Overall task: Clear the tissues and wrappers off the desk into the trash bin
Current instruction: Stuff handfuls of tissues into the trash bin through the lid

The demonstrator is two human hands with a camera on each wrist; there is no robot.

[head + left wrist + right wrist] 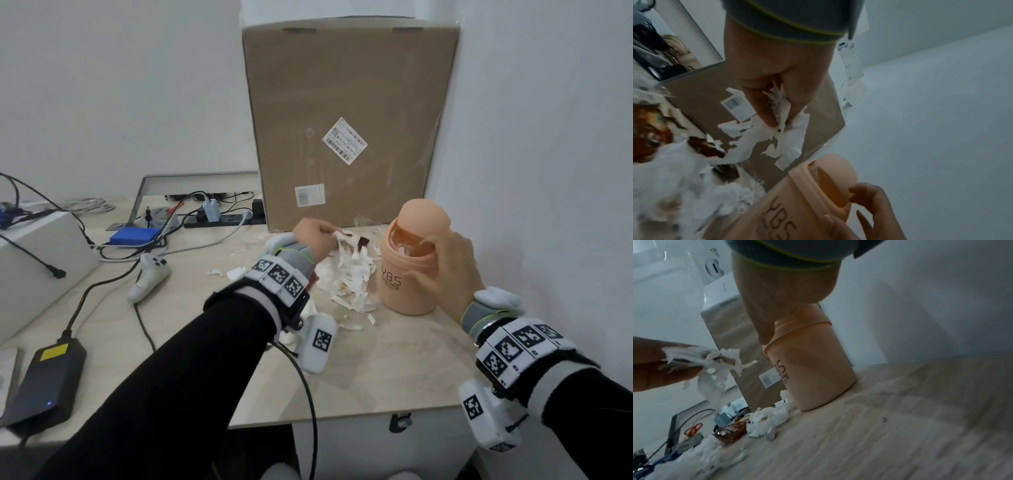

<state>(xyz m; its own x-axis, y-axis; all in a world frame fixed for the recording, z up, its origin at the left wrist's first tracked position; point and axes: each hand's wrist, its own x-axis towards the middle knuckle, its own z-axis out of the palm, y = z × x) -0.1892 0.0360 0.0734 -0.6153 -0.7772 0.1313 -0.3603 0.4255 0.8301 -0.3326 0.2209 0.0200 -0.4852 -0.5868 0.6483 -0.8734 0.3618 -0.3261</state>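
Note:
A peach trash bin with a domed swing lid stands upright at the desk's right side. My right hand grips its top, with fingers curled at the lid opening and the thumb on the collar. Just left of the bin, my left hand pinches a bunch of torn white tissue that hangs above the desk. Below it lies a pile of shredded tissues. Brown wrappers sit among the scraps.
A tall cardboard box stands against the wall behind the bin. To the left are a power strip with cables, a blue box, a white controller and a black power adapter. The desk's front edge is close.

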